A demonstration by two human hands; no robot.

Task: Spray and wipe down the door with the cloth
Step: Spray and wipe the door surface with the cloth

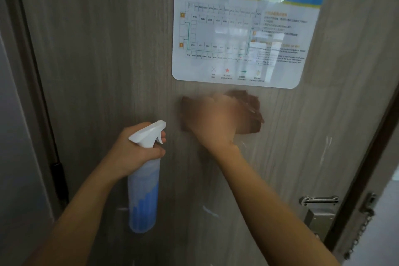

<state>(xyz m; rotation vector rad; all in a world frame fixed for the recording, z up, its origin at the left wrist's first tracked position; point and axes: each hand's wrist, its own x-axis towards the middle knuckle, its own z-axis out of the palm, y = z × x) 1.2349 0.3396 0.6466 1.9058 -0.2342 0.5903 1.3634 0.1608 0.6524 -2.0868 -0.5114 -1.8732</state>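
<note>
A grey wood-grain door [108, 60] fills the view. My right hand [213, 123] presses a brown cloth [250, 112] flat against the door just below a wall sign; hand and cloth are motion-blurred. My left hand [133, 151] grips the neck of a spray bottle [143, 192] with a white trigger head and blue liquid, held upright close to the door, left of the cloth. Wet streaks show on the door below and to the right of the cloth.
A laminated evacuation plan [244, 26] with a blue header is stuck on the upper door. A metal lock plate and latch [319, 211] sit at the lower right, with a door chain [360, 227] on the frame. The dark hinge side [43, 93] runs down the left.
</note>
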